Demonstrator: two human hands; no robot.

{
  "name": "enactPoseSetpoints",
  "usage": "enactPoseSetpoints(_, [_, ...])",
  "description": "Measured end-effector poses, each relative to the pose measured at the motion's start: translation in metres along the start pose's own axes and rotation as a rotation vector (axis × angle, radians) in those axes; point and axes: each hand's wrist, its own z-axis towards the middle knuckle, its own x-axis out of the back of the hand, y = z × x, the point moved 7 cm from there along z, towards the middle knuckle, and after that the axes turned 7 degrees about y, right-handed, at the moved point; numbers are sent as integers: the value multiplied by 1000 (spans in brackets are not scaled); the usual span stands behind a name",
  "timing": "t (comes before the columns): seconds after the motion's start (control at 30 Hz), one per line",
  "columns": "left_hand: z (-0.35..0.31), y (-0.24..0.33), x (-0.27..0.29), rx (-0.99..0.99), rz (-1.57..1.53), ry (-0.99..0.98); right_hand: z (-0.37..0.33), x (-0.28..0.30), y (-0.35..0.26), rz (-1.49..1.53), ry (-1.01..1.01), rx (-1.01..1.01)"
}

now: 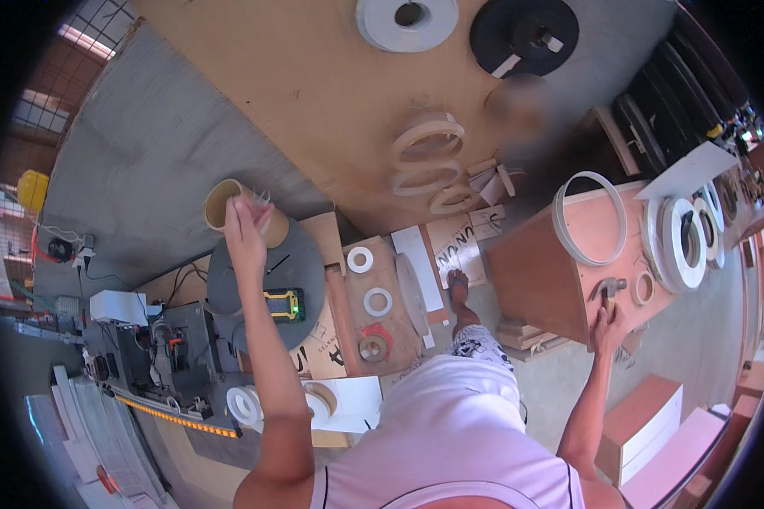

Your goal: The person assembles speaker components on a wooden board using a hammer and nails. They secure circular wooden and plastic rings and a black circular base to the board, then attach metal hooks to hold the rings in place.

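Observation:
My right hand (609, 328) is closed round the handle of a claw hammer (607, 288), at the front end of a reddish-brown wooden box (535, 267). The hammer's metal head points away from me, close to a small ring of edge banding (643, 288). On the left, my left hand (248, 225) is raised with its fingers drawn together beside a wide tan cardboard tube (219, 206). Something thin and clear shows at those fingertips, too blurred to name. Below that arm lies a dark round disc (224, 276) bearing a yellow-and-black device (285, 306) with a green light.
Rolls of white edge banding (682, 244) lean on the box, with a larger white hoop (621, 222) nearby. Further rings lie on the brown board (365, 297). A dark machine (178, 339) with cables stands left. A large white roll (382, 21) and a black reel (494, 42) are far ahead.

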Motion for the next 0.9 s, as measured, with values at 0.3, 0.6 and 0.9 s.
enactPoseSetpoints(0.3, [103, -23, -54, -219, -146, 13, 0, -8, 7, -4, 24, 84])
enactPoseSetpoints(0.6, [116, -29, -80, -259, -144, 176, -4, -14, 16, -72, -23, -4])
enactPoseSetpoints(0.9, [106, -36, -81, -227, -279, 415, -7, -20, 22, -6, 12, -37])
